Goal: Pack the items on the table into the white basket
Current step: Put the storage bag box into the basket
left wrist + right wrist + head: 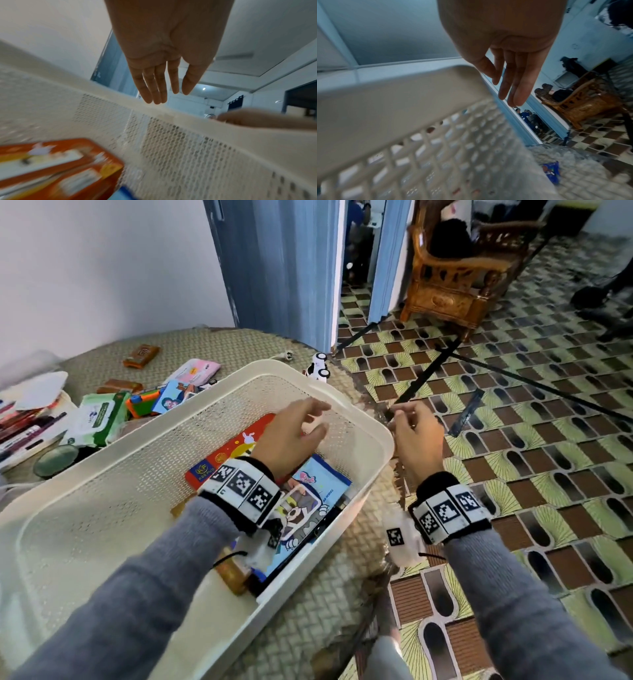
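The white basket [342, 392] fills the middle of the round woven table. Inside lie a red box [233, 453], a blue wipes pack [325, 481], a cartoon pack [298, 515] and a brown item [234, 575]. My left hand [318, 417] hovers over the red box with relaxed fingers and holds nothing. My right hand [407, 422] hangs just outside the basket's right corner, also empty. The left wrist view shows straight fingers [154, 88] above the mesh wall [171, 142]; the right wrist view shows loose fingers [518, 86] beside the rim [393, 97].
Left of the basket lie a green wipes pack [99, 416], an orange toy [142, 404], a pink pack [197, 369], two brown bars [141, 356] and books. A white toy car [318, 368] sits behind the basket. A blue wrapper [551, 171] lies near the table edge.
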Tool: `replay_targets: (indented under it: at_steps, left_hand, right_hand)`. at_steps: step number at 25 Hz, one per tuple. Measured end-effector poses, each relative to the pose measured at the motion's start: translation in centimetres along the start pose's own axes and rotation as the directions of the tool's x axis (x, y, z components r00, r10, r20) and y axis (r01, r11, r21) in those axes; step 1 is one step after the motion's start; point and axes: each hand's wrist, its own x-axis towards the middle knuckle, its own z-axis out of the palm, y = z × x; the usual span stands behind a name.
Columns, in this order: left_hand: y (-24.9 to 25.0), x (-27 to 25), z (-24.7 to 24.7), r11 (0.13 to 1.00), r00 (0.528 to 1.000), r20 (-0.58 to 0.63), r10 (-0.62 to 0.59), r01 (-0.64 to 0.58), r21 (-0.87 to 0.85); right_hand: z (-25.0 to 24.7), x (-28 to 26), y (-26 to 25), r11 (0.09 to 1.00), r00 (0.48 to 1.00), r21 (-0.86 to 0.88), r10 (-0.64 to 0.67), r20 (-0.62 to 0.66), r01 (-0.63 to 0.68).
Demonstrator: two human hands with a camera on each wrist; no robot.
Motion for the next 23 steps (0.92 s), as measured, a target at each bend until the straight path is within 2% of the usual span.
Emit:
replay_targets:
  at_steps: [3,6,11,16,19,23]
  left_hand:
    - [5.0,2.6,0.5,0.993,0.993,-0.017,0.116,-0.116,-0.017]
    - [9.7,5.6,2.9,0.976,0.976,0.017,0.216,-0.216,-0.007]
    - [14.6,9.1,11.4,0.964,0.947,0.188,0.259,-0.265,0.002]
    - [12.8,9.7,20.9,0.99,0.923,0.359,0.135,-0.137,-0.021]
    - [10.6,10.1,25.5,0.998,0.91,0.413,0.031,-0.051,0.037]
    - [7.9,10.1,29.3,0.992,0.888,0.445,-0.112,0.078,0.094]
  right_hand:
    - [-2.7,-0.2,2.1,0.99,0.993,0.083,0.112,0.044,-0.115]
    - [-5.3,0.2,4.2,0.977,0.984,0.119,0.174,0.045,-0.178]
    - [-11.5,1.7,8.7,0.97,0.971,0.062,0.23,0.059,-0.234]
    - [-16.6,3.7,14.3,0.949,0.949,0.048,0.309,0.063,-0.312]
    - [-19.1,4.7,17.3,0.92,0.91,-0.001,0.387,0.149,-0.391]
    - [-21.2,5.9,21.0,0.877,0.84,-0.094,0.479,0.253,-0.471]
